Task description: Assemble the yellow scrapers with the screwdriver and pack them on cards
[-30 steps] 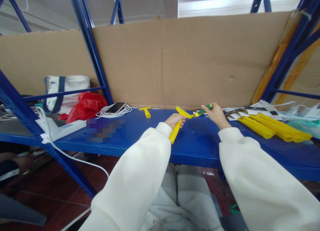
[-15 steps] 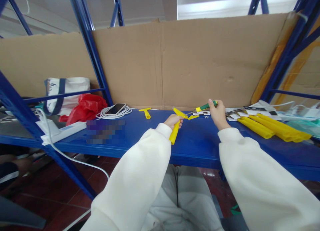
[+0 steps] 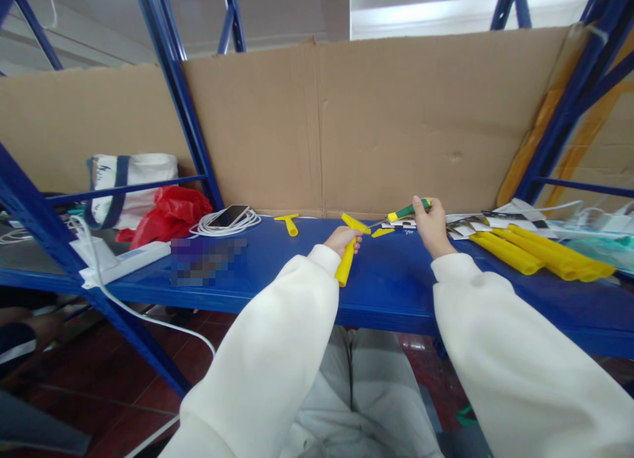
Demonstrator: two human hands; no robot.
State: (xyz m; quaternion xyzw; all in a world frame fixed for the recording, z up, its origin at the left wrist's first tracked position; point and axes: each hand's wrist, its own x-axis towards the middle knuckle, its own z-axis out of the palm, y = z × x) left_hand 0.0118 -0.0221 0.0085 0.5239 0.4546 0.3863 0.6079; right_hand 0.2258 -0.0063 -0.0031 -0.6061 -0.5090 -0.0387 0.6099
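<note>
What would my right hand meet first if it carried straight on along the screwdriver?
Most likely the yellow T-shaped tool in the left hand: the screwdriver in the right hand points toward it, though depth makes it hard to tell whether they already touch.

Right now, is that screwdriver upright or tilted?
Tilted: the screwdriver slants sideways from the right hand toward the yellow tool in the left hand.

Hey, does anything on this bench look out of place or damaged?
A white cable droops over the front edge of the bench at left, where it might snag. Around the held yellow tool and screwdriver, no spill or damage shows.
</note>
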